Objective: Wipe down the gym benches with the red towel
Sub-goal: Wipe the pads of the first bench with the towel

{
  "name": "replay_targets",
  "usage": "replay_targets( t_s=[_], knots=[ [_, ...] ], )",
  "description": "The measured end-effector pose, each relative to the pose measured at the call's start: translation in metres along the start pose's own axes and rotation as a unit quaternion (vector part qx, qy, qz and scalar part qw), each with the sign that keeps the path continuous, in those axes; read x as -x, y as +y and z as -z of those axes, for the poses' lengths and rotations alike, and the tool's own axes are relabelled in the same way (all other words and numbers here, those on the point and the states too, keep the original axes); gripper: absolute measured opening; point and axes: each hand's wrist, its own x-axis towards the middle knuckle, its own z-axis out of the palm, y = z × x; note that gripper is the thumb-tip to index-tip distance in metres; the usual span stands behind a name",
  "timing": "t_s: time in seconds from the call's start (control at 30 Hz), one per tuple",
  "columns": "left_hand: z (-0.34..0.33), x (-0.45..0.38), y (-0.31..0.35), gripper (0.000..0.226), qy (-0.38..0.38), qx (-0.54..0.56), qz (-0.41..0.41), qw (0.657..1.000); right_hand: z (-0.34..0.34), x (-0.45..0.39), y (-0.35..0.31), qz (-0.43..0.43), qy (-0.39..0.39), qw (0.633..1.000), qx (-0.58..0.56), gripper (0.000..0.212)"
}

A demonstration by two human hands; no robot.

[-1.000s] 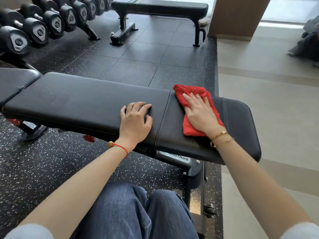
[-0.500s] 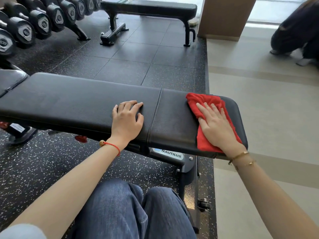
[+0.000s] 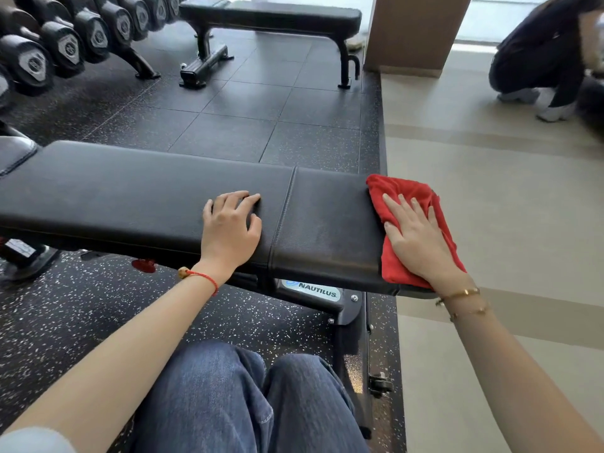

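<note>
A long black padded bench (image 3: 137,194) runs across in front of me, with a seam two thirds along. At its right end lies the red towel (image 3: 405,191), draped over the pad's edge. My right hand (image 3: 418,237) presses flat on the towel, fingers spread. My left hand (image 3: 230,230) rests palm down on the bare pad just left of the seam, fingers apart, holding nothing. A second black flat bench (image 3: 277,16) stands at the back of the rubber floor.
A rack of dumbbells (image 3: 65,44) lines the far left. A brown pillar (image 3: 415,31) stands beyond the second bench. Another person (image 3: 542,57) crouches on the beige floor at the far right. My knees in jeans (image 3: 235,397) are below the bench.
My right hand has slid the red towel rightward along the pad, from near the seam to the bench's right end. My left hand stays put. The crouching person has come into view.
</note>
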Motion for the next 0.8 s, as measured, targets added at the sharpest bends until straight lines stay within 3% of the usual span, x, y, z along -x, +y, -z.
replay_targets(
  t_s=[0.3, 0.43, 0.67, 0.8],
  knots=[
    [-0.001, -0.001, 0.008, 0.039, 0.006, -0.008, 0.015, 1.0, -0.004, -0.058, -0.015, -0.022, -0.023, 0.999, 0.016, 0.053],
    [0.0, 0.0, 0.007, 0.038, 0.01, -0.006, 0.016, 1.0, -0.011, -0.066, -0.049, 0.03, -0.041, 0.998, 0.031, 0.054],
    [-0.001, 0.0, 0.004, 0.039, 0.01, -0.002, 0.006, 1.0, -0.016, 0.0, -0.069, 0.16, -0.025, 0.987, 0.009, 0.054],
    [0.0, 0.0, 0.004, 0.04, 0.007, -0.003, 0.004, 1.0, -0.012, -0.002, -0.048, 0.139, -0.03, 0.99, -0.006, 0.054]
  ],
)
